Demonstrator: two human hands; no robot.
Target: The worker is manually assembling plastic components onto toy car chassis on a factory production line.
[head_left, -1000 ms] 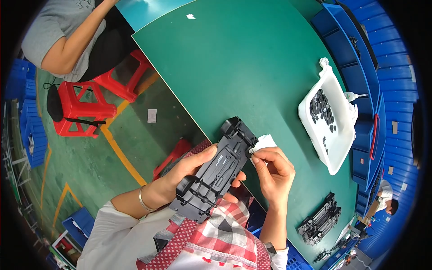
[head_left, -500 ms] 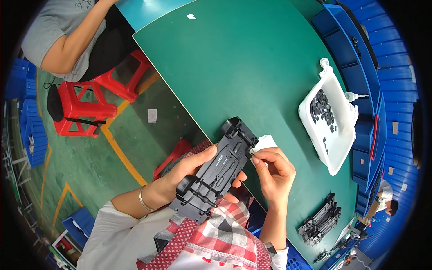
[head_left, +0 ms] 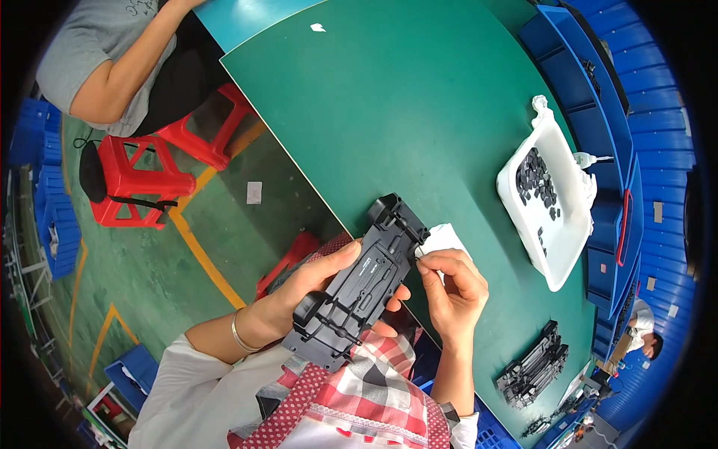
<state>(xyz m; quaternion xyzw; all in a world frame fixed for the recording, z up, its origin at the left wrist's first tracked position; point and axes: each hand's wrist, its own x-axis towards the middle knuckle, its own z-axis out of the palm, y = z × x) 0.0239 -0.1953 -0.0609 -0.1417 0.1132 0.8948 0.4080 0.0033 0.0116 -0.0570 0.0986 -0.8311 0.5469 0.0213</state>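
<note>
Honestly, steady the long black plastic car chassis (head_left: 364,278), just below centre toward 6 o'clock, with the left hand (head_left: 305,288) grasping it, and go gently with the right hand (head_left: 460,307), fingertips pinched (can't tell on what) by the chassis's 3 o'clock edge.

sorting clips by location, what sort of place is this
Most likely a small-parts assembly workshop: a white tray of small black pieces sits on the green table, blue bins line its right side, and the left hand holds a black chassis.
</note>
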